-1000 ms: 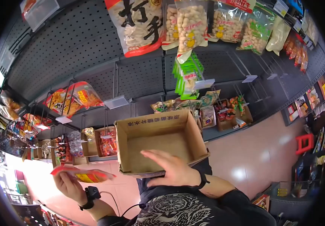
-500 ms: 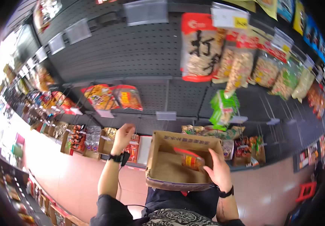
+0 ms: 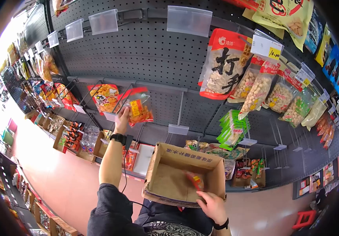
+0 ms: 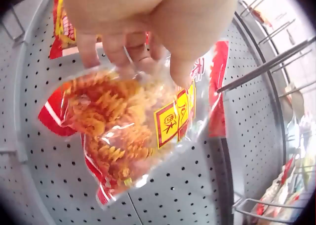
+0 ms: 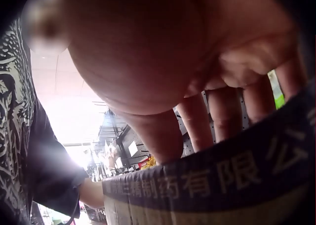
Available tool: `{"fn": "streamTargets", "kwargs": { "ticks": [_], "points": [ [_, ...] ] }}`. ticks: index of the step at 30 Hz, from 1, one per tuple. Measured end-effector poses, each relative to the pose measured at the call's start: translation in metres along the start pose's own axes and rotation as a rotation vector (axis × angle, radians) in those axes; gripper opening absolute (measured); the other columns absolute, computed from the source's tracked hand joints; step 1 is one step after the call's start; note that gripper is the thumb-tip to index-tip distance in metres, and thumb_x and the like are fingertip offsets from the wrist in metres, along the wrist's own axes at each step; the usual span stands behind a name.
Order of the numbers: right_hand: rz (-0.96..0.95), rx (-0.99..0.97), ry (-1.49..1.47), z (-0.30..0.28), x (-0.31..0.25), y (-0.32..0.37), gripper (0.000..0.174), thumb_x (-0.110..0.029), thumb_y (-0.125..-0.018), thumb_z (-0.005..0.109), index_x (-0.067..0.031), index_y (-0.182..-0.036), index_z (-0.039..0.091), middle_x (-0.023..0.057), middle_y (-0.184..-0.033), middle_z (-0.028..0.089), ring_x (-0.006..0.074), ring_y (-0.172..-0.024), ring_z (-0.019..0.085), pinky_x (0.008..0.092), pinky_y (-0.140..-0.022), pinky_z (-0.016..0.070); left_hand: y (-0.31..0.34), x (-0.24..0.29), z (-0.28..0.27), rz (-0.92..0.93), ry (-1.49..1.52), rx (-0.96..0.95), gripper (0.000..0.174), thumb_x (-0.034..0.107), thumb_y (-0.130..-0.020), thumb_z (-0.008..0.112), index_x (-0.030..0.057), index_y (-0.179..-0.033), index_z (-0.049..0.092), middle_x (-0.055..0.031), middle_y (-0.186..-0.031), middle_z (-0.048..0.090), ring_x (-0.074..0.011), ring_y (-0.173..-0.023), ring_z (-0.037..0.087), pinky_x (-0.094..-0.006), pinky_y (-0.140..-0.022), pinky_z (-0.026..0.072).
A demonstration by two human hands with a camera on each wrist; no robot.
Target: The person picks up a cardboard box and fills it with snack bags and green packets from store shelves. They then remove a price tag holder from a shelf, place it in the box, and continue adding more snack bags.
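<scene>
My left hand (image 3: 122,121) pinches a clear red-edged bag of orange spiral snacks (image 3: 140,110) by the hook rail. In the left wrist view, the thumb and fingertips meet the upper part of this bag (image 4: 118,126), near a metal hook. An open cardboard box (image 3: 189,152) is in front of my body, and a small red-and-yellow snack bag (image 3: 195,181) lies inside it. At the box's near right corner is my right hand (image 3: 213,204), its fingers reaching over the rim beside that bag. The right wrist view has these fingers (image 5: 224,116) extended behind the printed wall, which hides their tips.
Another orange snack bag (image 3: 104,98) hangs left of the left hand. Peanut bags (image 3: 258,92) and green packets (image 3: 233,128) hang at right. Price-tag holders (image 3: 178,129) and hooks jut from the pegboard. Boxed snacks line the bottom shelf; a red stool (image 3: 304,219) stands at right.
The bag my left hand held is in the box. That hand has moved up to the shelf and taken hold of another snack bag. My right hand has shifted to the near right rim.
</scene>
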State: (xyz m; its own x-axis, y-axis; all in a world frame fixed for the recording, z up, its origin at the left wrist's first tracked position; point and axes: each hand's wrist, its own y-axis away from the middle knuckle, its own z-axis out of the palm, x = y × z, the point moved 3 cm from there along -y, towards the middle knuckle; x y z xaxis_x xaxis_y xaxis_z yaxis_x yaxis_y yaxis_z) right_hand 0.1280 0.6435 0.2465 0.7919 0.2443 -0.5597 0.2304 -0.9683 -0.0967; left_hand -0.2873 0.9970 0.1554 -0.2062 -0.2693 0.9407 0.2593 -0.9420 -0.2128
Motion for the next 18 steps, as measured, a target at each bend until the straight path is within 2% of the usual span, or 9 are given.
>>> {"fn": "streamTargets", "kwargs": {
  "ticks": [2, 3, 4, 6, 7, 8, 9, 13, 18],
  "points": [
    [-0.025, 0.030, -0.029, -0.001, -0.002, -0.001, 0.028, -0.021, -0.082, 0.071, -0.0105, -0.108, 0.066, 0.0087, -0.087, 0.067, 0.0280, -0.080, 0.064, 0.0377, -0.070, 0.0519, 0.013, 0.006, -0.006, 0.004, 0.175, 0.056, 0.028, 0.023, -0.097, 0.061, 0.0027, -0.116, 0.060, 0.0004, -0.098, 0.062, -0.0078, -0.087, 0.056, -0.0237, -0.074, 0.0452],
    [-0.021, 0.027, -0.034, -0.001, -0.002, -0.001, 0.028, -0.021, -0.082, 0.071, -0.0105, -0.108, 0.066, 0.0087, -0.087, 0.067, 0.0280, -0.080, 0.064, 0.0377, -0.070, 0.0519, 0.013, 0.001, -0.019, 0.001, 0.109, 0.063, 0.026, 0.019, -0.098, 0.058, 0.0012, -0.117, 0.059, -0.0012, -0.104, 0.063, -0.0102, -0.092, 0.058, -0.0251, -0.079, 0.0467],
    [-0.030, 0.032, -0.037, -0.002, -0.002, -0.001, 0.026, -0.019, -0.082, 0.071, -0.0086, -0.106, 0.066, 0.0095, -0.088, 0.068, 0.0286, -0.081, 0.065, 0.0376, -0.071, 0.0520, 0.021, 0.008, -0.020, -0.002, 0.103, 0.066, 0.026, 0.019, -0.098, 0.058, 0.0012, -0.117, 0.059, -0.0012, -0.104, 0.063, -0.0102, -0.092, 0.058, -0.0251, -0.079, 0.0467],
    [-0.044, 0.033, -0.046, -0.004, -0.002, -0.002, 0.025, -0.016, -0.082, 0.071, -0.0067, -0.105, 0.067, 0.0104, -0.089, 0.069, 0.0293, -0.083, 0.066, 0.0375, -0.072, 0.0520, 0.039, 0.034, -0.021, 0.099, 0.172, 0.095, 0.024, 0.015, -0.098, 0.055, 0.0000, -0.117, 0.059, -0.0033, -0.107, 0.063, -0.0113, -0.096, 0.059, -0.0257, -0.083, 0.0469],
    [-0.052, 0.033, -0.043, -0.006, -0.004, -0.003, 0.025, -0.016, -0.082, 0.071, -0.0064, -0.105, 0.067, 0.0104, -0.088, 0.069, 0.0293, -0.082, 0.066, 0.0375, -0.072, 0.0520, 0.038, 0.029, -0.040, 0.071, 0.167, 0.059, 0.022, 0.011, -0.098, 0.054, -0.0010, -0.116, 0.058, -0.0044, -0.106, 0.065, -0.0110, -0.096, 0.060, -0.0254, -0.083, 0.0477],
    [-0.057, 0.031, -0.041, -0.006, -0.005, -0.002, 0.024, -0.015, -0.082, 0.071, -0.0060, -0.104, 0.067, 0.0104, -0.088, 0.069, 0.0294, -0.081, 0.066, 0.0375, -0.071, 0.0520, 0.058, 0.063, -0.024, 0.015, 0.216, 0.070, 0.022, 0.009, -0.098, 0.052, -0.0015, -0.115, 0.059, -0.0043, -0.105, 0.065, -0.0110, -0.095, 0.062, -0.0251, -0.083, 0.0486],
    [-0.095, 0.076, -0.049, -0.002, -0.003, -0.001, 0.021, -0.016, -0.082, 0.070, -0.0080, -0.102, 0.068, 0.0089, -0.081, 0.066, 0.0284, -0.075, 0.064, 0.0384, -0.067, 0.0511, 0.063, 0.073, -0.025, 0.015, 0.174, 0.060, 0.021, 0.009, -0.098, 0.051, -0.0018, -0.114, 0.060, -0.0045, -0.105, 0.066, -0.0110, -0.095, 0.062, -0.0251, -0.083, 0.0489],
    [-0.107, 0.095, -0.079, 0.007, -0.001, 0.000, 0.017, -0.012, -0.084, 0.067, -0.0082, -0.100, 0.068, 0.0095, -0.078, 0.064, 0.0291, -0.072, 0.063, 0.0394, -0.065, 0.0505, 0.077, 0.101, -0.034, 0.057, 0.055, 0.035, 0.018, 0.010, -0.099, 0.051, -0.0023, -0.106, 0.061, -0.0030, -0.100, 0.066, -0.0087, -0.091, 0.061, -0.0235, -0.081, 0.0479],
    [-0.113, 0.107, -0.092, 0.006, -0.001, 0.004, 0.016, -0.012, -0.084, 0.068, -0.0085, -0.100, 0.068, 0.0092, -0.078, 0.064, 0.0291, -0.071, 0.062, 0.0393, -0.064, 0.0505, 0.095, 0.097, -0.053, 0.018, -0.016, -0.004, 0.014, 0.010, -0.099, 0.051, 0.0019, -0.092, 0.059, 0.0028, -0.085, 0.060, -0.0037, -0.080, 0.055, -0.0211, -0.073, 0.0450]
  ]
}}
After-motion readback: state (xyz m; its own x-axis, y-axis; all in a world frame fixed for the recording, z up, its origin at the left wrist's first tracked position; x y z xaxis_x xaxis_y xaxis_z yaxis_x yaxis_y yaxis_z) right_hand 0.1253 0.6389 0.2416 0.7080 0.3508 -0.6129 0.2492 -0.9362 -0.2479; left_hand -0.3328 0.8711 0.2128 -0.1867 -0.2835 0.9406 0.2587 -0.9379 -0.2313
